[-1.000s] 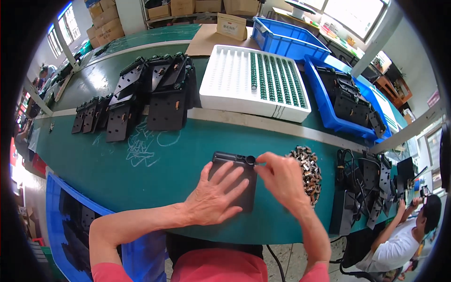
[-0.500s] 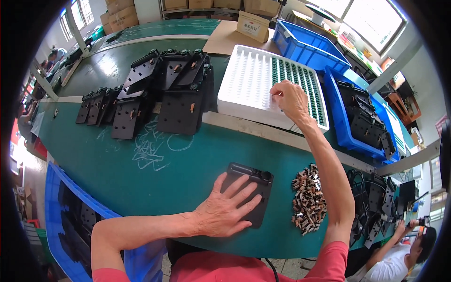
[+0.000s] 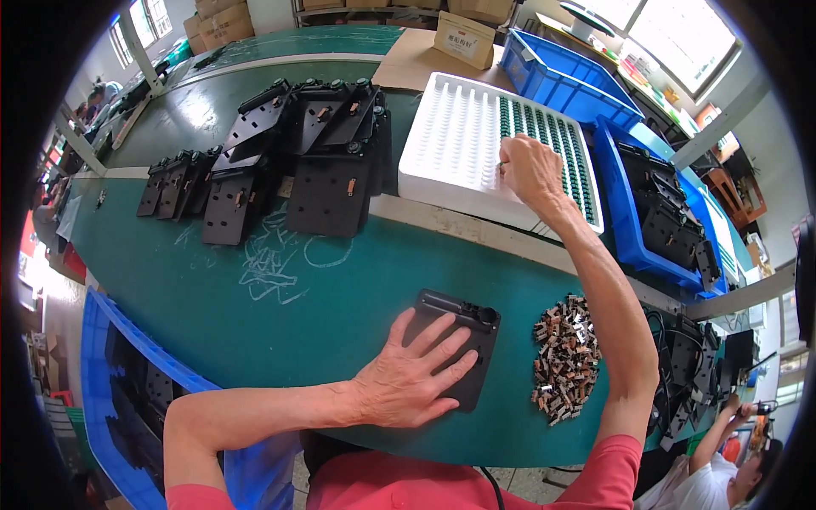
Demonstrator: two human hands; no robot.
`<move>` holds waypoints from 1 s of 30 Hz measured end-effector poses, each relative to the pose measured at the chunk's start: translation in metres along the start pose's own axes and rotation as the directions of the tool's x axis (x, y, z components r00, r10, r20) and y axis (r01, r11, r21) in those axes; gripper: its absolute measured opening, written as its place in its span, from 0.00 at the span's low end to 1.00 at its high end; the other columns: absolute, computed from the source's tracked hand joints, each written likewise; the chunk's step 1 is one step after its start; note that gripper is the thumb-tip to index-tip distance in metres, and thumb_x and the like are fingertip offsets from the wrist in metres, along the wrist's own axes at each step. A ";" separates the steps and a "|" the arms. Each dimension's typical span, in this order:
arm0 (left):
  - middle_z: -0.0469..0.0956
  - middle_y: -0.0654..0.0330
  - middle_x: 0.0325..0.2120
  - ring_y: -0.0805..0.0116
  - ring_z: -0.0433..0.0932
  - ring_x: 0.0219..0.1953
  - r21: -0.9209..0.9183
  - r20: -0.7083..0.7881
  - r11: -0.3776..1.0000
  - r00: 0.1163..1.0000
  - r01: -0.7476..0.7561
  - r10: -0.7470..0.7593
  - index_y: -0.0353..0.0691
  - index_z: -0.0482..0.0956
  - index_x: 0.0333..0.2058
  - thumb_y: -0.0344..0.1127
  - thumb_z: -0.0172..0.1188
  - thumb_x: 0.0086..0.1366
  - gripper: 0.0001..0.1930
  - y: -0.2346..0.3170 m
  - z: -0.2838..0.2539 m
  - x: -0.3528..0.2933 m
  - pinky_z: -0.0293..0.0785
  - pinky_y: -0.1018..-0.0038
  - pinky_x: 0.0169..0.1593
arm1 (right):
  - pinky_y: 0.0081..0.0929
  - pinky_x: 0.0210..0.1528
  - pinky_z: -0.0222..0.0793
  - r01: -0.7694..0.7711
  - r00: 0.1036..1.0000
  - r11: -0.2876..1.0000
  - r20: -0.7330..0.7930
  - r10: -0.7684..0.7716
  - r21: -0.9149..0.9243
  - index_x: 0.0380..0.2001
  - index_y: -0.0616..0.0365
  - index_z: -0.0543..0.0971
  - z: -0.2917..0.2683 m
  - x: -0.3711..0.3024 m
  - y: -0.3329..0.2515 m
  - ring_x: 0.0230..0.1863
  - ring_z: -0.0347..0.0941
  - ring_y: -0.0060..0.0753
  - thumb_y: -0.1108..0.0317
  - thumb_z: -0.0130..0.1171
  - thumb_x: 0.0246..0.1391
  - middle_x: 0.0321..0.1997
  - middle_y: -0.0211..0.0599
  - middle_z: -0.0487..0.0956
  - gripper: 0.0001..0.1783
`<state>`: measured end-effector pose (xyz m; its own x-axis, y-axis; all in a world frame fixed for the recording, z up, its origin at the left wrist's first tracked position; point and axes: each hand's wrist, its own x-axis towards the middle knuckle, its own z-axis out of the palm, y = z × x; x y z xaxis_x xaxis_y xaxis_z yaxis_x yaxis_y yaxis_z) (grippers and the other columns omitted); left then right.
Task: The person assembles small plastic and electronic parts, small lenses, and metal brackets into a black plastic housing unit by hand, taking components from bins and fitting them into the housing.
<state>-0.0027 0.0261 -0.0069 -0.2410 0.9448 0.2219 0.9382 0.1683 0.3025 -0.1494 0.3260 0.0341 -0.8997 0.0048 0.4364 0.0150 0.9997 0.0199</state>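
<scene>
Right grip (image 3: 534,170): fingertips drawn narrow and pointing down at the white, rectangular foam tray (image 3: 450,189), where its bare sockets meet the rows of small dark-green cylindrical parts (image 3: 561,127); whether anything is pinched there is hidden by the fingers. Left grip (image 3: 416,374): wide, fingers splayed, palm down on the flat, black rectangular plate (image 3: 470,382), holding nothing between fingers. Key relation: the plate lies on the green-topped bench (image 3: 357,297), toward the body from the right grip and slightly to its left, well apart from it. The left grip is clearly the nearer, being in contact. The plate's long axis runs roughly away from the body, far end leaning a little right; its round black knob (image 3: 487,314) sits at the far right corner, just beyond the left fingertips and almost straight bodyward of the right grip. The tray's green rows also run near to far, but lean slightly left at their far ends. The heap of small silver and copper-coloured metal pieces (image 3: 565,365) lies to the right of the left grip, beyond the plate, apart from both grips.
</scene>
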 end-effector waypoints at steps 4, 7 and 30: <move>0.63 0.49 0.62 0.46 0.55 0.68 -0.007 -0.003 1.000 1.000 -0.005 0.005 0.43 0.72 0.58 0.56 0.62 0.59 0.33 0.001 0.001 0.000 0.43 0.36 0.65 | 0.30 0.36 0.75 -0.191 0.980 0.923 0.118 0.160 0.333 0.30 0.60 0.83 -0.006 0.002 0.020 0.31 0.81 0.35 0.72 0.68 0.42 0.29 0.41 0.84 0.09; 0.63 0.49 0.62 0.45 0.55 0.68 -0.008 -0.009 1.000 1.000 -0.009 0.009 0.43 0.72 0.58 0.56 0.62 0.59 0.33 0.001 0.001 0.000 0.43 0.36 0.65 | 0.26 0.37 0.75 -0.317 0.946 0.693 0.167 0.277 0.648 0.31 0.62 0.84 -0.010 -0.002 0.032 0.31 0.80 0.27 0.72 0.70 0.43 0.29 0.38 0.84 0.10; 0.60 0.47 0.63 0.43 0.52 0.69 0.094 -0.039 0.996 0.999 0.002 0.001 0.42 0.70 0.60 0.53 0.61 0.60 0.33 0.005 0.008 -0.003 0.47 0.37 0.65 | 0.25 0.46 0.81 -0.579 0.756 -0.229 0.621 0.208 0.782 0.49 0.65 0.78 -0.082 -0.191 -0.058 0.40 0.82 0.29 0.73 0.64 0.56 0.39 0.37 0.81 0.17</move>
<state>0.0043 0.0265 -0.0139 -0.2492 0.9335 0.2580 0.9569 0.1962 0.2141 0.0578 0.2656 0.0233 -0.9477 0.2270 -0.2245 0.1768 -0.2125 -0.9610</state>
